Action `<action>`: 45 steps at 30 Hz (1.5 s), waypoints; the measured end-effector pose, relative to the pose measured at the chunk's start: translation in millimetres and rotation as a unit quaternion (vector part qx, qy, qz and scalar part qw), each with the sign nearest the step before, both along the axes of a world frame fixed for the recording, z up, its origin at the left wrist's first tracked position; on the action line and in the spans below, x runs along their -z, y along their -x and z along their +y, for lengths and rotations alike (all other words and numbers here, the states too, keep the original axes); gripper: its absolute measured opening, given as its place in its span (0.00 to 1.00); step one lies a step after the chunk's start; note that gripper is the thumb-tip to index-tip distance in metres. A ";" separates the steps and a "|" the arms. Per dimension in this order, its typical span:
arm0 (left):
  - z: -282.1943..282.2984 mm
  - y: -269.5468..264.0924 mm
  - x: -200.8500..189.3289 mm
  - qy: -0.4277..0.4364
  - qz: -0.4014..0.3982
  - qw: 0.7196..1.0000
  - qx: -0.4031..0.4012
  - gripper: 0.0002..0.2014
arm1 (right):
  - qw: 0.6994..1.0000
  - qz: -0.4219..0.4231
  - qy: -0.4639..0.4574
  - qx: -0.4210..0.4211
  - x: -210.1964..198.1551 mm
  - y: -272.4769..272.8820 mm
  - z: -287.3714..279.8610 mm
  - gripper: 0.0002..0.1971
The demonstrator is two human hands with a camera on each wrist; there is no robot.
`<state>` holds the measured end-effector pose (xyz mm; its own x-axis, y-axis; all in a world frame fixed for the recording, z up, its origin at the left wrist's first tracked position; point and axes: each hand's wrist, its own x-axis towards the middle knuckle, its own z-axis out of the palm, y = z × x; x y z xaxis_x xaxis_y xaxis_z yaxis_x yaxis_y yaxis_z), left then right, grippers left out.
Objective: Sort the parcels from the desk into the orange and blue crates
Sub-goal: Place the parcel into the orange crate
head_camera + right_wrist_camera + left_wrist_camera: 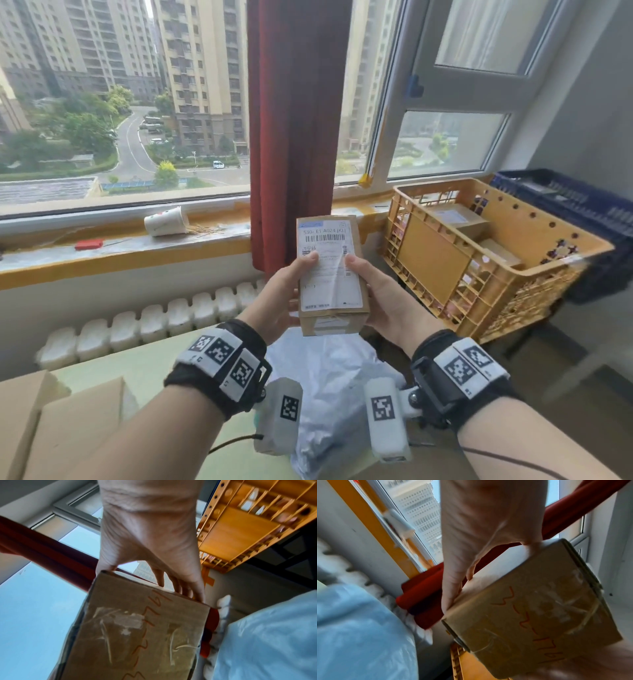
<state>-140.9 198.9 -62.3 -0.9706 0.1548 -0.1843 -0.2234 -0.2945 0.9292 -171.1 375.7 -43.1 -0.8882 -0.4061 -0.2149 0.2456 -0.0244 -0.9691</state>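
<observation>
**Box held up in both hands**

On the label face, your two thumbs press side by side while your curled fingers (453, 595) wrap the underside. Your left hand (284, 291) grips the left edge of the cardboard parcel (330, 274); your right hand (383, 294) grips the right edge. You hold the parcel upright in the air, in front of the red curtain (294, 120), above a plastic mailer bag (329, 394) on the desk (147, 370). The orange crate (486, 274) stands to your right with boxes inside, the blue crate (582, 212) just behind it.
</observation>
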 end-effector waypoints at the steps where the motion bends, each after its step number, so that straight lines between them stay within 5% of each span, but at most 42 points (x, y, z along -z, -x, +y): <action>1: 14.6 4.8 0.5 0.000 -0.003 1.000 0.003 0.35 | 1.000 -0.002 0.001 0.009 -1.2 0.6 15.0 0.24; 13: 198.7 49.4 5.2 -0.024 -0.061 0.998 0.009 0.35 | 0.996 -0.035 -0.008 0.081 -7.1 18.7 199.3 0.18; 17: 253.3 58.9 11.8 -0.030 -0.066 0.997 0.022 0.35 | 0.995 -0.046 -0.003 0.091 -2.1 26.6 250.3 0.26; 30: 373.8 104.0 -7.4 -0.027 -0.085 0.994 0.059 0.44 | 0.982 -0.033 -0.016 0.185 -17.6 53.4 363.0 0.20; 39: 435.3 163.6 -40.5 0.028 -0.053 0.996 0.069 0.23 | 0.975 -0.005 -0.023 0.219 -36.0 112.7 418.2 0.24; 45: 454.8 231.6 -56.5 0.038 -0.031 0.996 0.072 0.25 | 0.974 0.016 -0.018 0.227 -52.4 180.5 439.1 0.23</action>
